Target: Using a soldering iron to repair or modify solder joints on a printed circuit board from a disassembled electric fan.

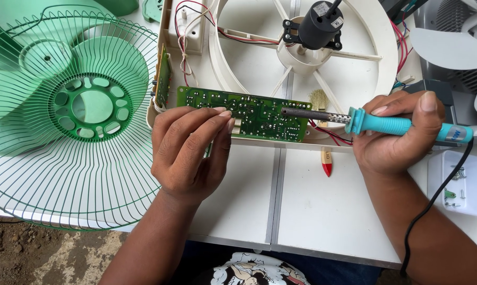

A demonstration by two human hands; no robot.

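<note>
Board: green circuit board (249, 113) lies across the white fan housing (375, 63), solder side up, between both hands.
Left hand: left hand (188, 150) pinches the board's lower edge, fingers closed on it.
Right hand: right hand (394, 132) is clamped on the teal soldering iron (391, 125); its tip rests on the board, left of the hand.
Beyond: black motor (319, 26) above the iron.
Far left: green fan guard (64, 121).
Below the iron: red-tipped brush (326, 161).

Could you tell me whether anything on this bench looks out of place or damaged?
Nothing looks damaged. The green circuit board stands tilted on the white fan housing edge, steadied by the left hand.
</note>
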